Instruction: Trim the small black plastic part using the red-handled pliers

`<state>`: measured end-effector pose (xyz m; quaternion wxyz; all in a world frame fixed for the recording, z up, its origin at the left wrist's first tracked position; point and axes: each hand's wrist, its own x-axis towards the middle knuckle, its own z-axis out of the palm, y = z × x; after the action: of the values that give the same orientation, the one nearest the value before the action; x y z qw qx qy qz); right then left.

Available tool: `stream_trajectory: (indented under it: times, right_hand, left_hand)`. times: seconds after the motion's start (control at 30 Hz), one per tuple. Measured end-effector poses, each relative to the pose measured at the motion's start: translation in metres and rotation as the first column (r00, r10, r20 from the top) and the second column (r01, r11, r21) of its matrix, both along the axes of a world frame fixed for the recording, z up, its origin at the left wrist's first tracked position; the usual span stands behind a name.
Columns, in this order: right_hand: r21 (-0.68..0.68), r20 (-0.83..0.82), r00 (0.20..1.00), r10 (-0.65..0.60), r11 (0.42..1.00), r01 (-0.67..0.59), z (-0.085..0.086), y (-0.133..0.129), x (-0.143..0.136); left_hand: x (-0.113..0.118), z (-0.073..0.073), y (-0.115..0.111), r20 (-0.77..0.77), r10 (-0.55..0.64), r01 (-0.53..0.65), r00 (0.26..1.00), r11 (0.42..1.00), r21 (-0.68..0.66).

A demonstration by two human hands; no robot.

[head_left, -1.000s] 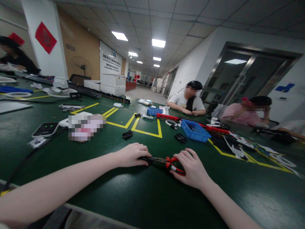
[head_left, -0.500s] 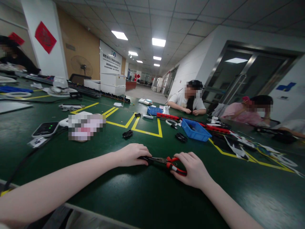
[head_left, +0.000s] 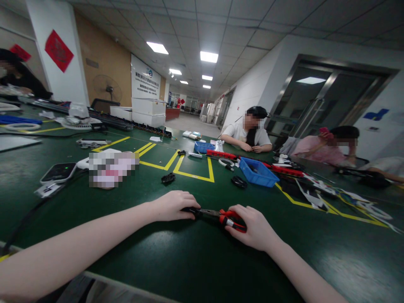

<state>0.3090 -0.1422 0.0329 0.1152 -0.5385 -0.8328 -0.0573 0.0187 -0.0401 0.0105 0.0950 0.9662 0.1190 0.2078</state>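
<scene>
My left hand (head_left: 175, 206) is closed around a small black part (head_left: 191, 209), most of which the fingers hide; its exact kind does not show. My right hand (head_left: 251, 227) grips the red-and-black handles of long-nose pliers (head_left: 225, 217). The jaws of the pliers point left and reach the end of the black part, close to my left fingertips. Whether the jaws are clamped on it is too small to tell. Both hands are just above the green table (head_left: 202, 269). Beyond them lie a black clump (head_left: 168, 178) and a black coiled cable (head_left: 239, 182).
A blue bin (head_left: 259, 172) stands ahead to the right, with a smaller blue bin (head_left: 203, 147) farther back. Red strips (head_left: 221, 154) run between them. A phone-like device (head_left: 113, 168) and a white-edged box (head_left: 58, 172) lie left. Several people sit around the table.
My right fingers have drawn the plier handles slightly closer together. The left hand holds the black part in nearly the same place; the view has shifted a little.
</scene>
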Motion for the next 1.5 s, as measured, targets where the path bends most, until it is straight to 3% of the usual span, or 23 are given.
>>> stream_trajectory:
  times: [0.37, 0.8, 1.07, 1.3, 1.5]
  right_hand:
    - [-0.012, -0.015, 1.000, -0.012, 1.000, 0.012, 0.0018, -0.0019, -0.0011]
    - [-0.095, -0.062, 0.998, -0.032, 0.995, 0.026, 0.0000, -0.0009, 0.0000]
    - [0.010, 0.023, 1.000, 0.004, 1.000, -0.004, -0.0028, 0.0004, 0.0012]
    - [0.148, 0.055, 0.996, 0.071, 0.986, -0.078, -0.0013, 0.0032, 0.0017]
    - [0.167, 0.062, 0.995, 0.076, 0.982, -0.085, -0.0039, 0.0042, 0.0018]
  left_hand:
    - [0.0003, -0.0003, -0.0023, 0.015, -0.019, 0.021, 1.000, 0.993, -0.118]
    - [0.0016, -0.0052, 0.0004, 0.004, -0.007, 0.007, 1.000, 0.998, -0.055]
    - [-0.0003, 0.0021, -0.0026, -0.058, 0.014, -0.009, 0.998, 0.997, 0.073]
    - [-0.0002, 0.0003, -0.0026, -0.068, 0.032, -0.026, 0.997, 0.997, 0.078]
    - [-0.0005, 0.0001, -0.0031, -0.064, 0.027, -0.023, 0.998, 0.997, 0.072]
